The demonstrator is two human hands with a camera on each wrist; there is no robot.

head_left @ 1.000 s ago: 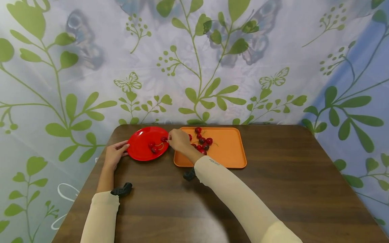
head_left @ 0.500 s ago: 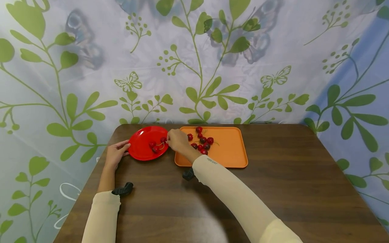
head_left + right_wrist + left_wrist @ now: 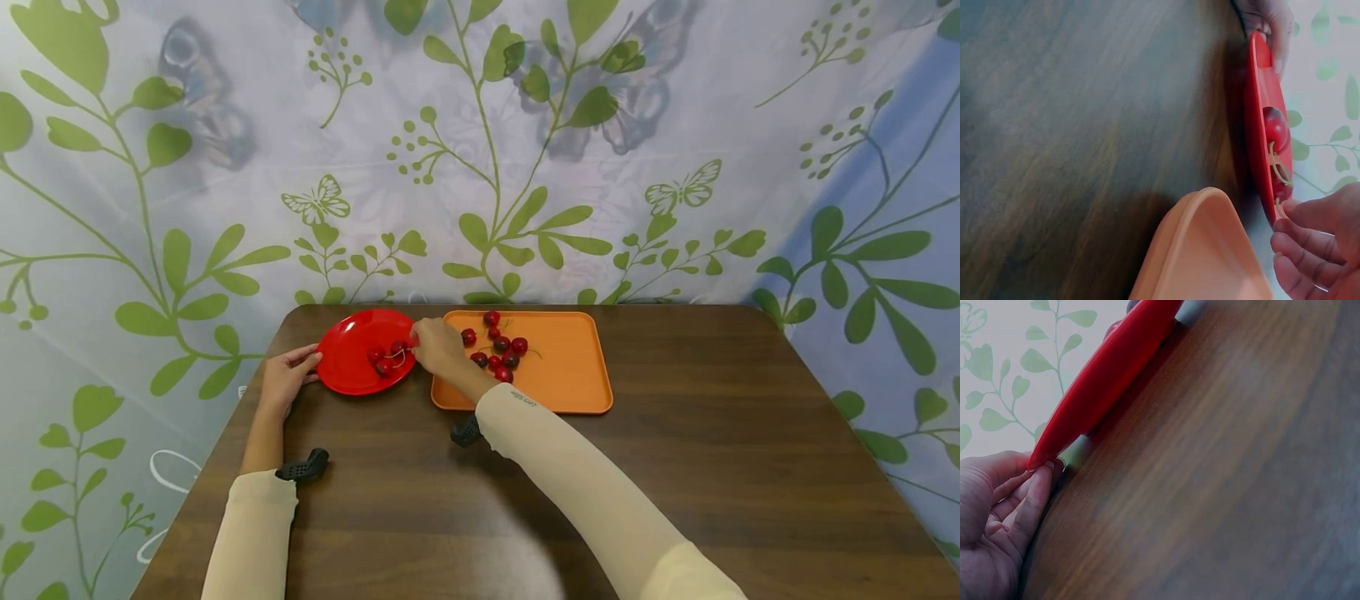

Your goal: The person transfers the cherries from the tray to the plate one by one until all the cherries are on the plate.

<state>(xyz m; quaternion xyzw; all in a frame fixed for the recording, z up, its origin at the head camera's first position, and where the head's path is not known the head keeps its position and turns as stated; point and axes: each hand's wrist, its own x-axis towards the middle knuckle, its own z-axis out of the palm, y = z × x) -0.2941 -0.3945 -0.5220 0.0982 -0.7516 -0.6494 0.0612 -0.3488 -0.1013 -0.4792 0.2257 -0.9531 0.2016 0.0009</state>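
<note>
— Beneath everything?
— Brown table [image 3: 675,483]. Towards its twelve o'clock, an orange tray [image 3: 566,367]; at the tray's nine, a red plate [image 3: 337,360].
— And the hands?
— Left hand [image 3: 283,382] gripping the plate at nine o'clock; right hand [image 3: 441,347] at three, pinching.
— Cherries [image 3: 385,367]?
— Some on the plate, around three; others on the tray, towards ten.
— And in the pinch?
— One cherry stem [image 3: 1278,206].

Wrist views near plate [image 3: 345,352], seemingly low
</note>
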